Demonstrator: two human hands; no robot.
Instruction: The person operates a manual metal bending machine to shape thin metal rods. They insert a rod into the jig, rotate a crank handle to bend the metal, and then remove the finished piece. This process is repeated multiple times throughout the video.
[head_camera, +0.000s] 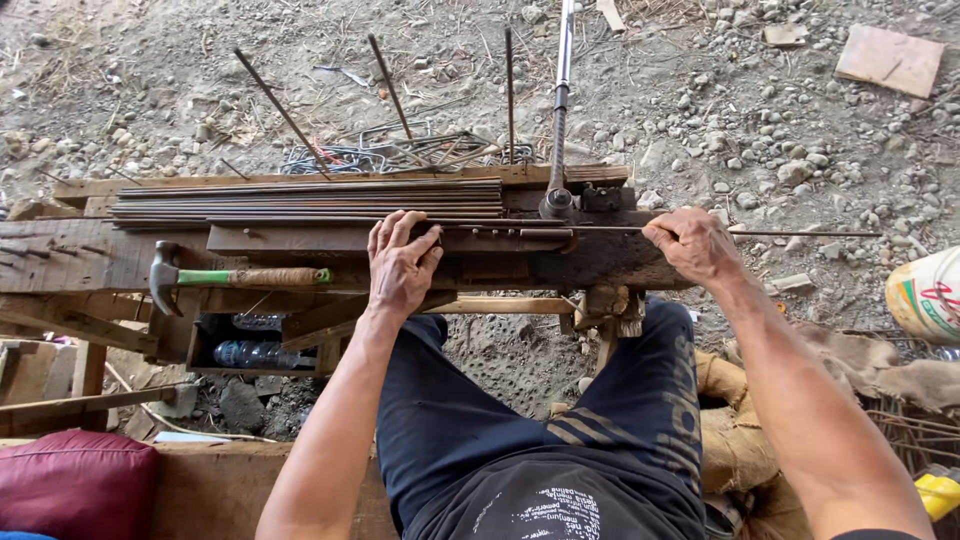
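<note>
- Grip: right hand (692, 245) pinches a thin steel rod (800, 233) between thumb and fingers; left hand (402, 262) lies palm-down on the same rod and the plank beneath it, fingers spread and curled over it, pressing rather than clenching.
- Position of the rod: it lies level across the wooden bench (90, 262), from under the left hand, past the foot of the bending lever (558, 120), through the right hand, with its free end projecting well beyond the bench edge over the gravel ground (760, 120).
- Lever: it stands away from the person, its head touching the rod line at the iron block (600, 198); neither hand is on it.
- Work judged done: behind the bench a tangle of bent wire pieces (400, 155) lies on the ground, and a few rods stick up out of it.
- Work judged left: a bundle of straight rods (310, 198) is stacked along the far edge of the bench; the rod in hand appears straight along its visible length, so no bend shows on it yet.
- Nearby: a hammer (235, 277) with green and brown handle rests on the bench just beside the left hand, untouched; a plastic bottle (255, 352) lies on the shelf below.
</note>
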